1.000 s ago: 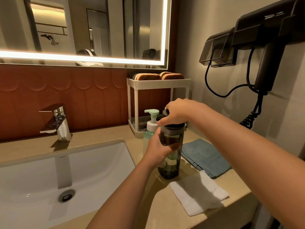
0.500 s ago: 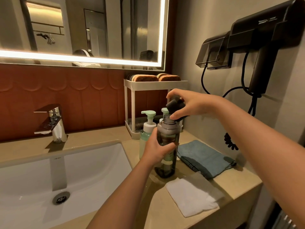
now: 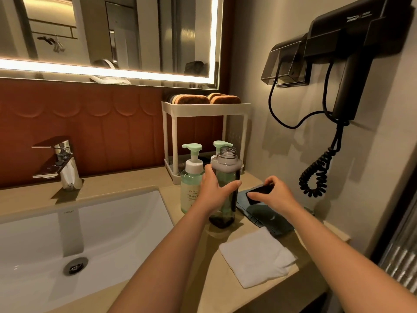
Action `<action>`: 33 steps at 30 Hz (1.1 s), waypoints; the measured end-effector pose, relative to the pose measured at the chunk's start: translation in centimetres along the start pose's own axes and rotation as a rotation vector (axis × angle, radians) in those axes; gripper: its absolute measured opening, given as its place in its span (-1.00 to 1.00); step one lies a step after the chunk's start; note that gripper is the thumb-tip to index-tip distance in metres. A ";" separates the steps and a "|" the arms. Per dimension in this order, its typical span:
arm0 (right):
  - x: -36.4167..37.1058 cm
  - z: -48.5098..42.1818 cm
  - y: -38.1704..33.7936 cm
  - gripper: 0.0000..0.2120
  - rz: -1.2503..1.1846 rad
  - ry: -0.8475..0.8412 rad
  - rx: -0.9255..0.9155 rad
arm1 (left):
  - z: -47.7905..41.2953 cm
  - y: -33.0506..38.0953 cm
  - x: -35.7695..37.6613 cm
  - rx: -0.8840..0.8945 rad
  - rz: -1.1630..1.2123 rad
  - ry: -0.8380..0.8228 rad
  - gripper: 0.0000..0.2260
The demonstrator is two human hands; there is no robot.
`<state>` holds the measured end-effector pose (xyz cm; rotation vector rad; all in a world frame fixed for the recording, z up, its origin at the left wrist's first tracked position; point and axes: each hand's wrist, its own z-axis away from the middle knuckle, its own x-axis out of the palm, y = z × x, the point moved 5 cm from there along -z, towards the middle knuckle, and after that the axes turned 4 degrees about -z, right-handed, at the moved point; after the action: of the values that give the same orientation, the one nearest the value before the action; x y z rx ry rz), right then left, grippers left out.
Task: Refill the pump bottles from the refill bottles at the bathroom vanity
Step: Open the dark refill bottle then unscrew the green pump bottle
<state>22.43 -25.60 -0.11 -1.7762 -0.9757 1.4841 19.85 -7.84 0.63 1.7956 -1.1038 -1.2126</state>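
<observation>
The left hand [image 3: 213,190] grips the dark translucent refill bottle [image 3: 226,164] round its middle, fingers and thumb curled about it. The bottle stands upright on the bench [image 3: 126,181], its threaded neck uncapped. Just at its 9 o'clock stands a pale green pump bottle [image 3: 191,186] with a mint pump head. A second pump bottle [image 3: 218,144] peeks out at the refill bottle's 12 o'clock, mostly hidden behind it.

At 3 o'clock the right hand [image 3: 274,195] pinches a black cap [image 3: 259,192] between thumb and fingertips, low over a blue cloth [image 3: 266,216]; whether the cap touches the cloth I cannot tell. A folded white cloth [image 3: 255,258] lies at the refill bottle's 5 o'clock, near the bench edge. A white rack [image 3: 205,107] stands behind at 12 o'clock. The sink [image 3: 101,222] lies at 8 o'clock and the faucet [image 3: 63,163] at 9 o'clock.
</observation>
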 end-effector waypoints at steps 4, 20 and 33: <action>1.3 0.3 2.6 -0.59 0.035 0.031 0.029 | 0.0 0.3 0.3 0.005 -0.010 0.033 -0.37; 0.3 2.6 -2.8 -0.80 0.182 0.260 -0.435 | 2.1 1.3 -0.7 -0.041 -0.099 0.085 -0.24; 4.2 3.5 -17.0 -0.64 0.822 0.214 -0.869 | 3.0 -0.6 -7.0 0.050 -0.131 0.273 -0.77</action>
<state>16.87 -12.94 11.25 -3.1742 -0.8748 1.3117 15.79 -1.47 1.61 2.0281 -0.8790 -0.9820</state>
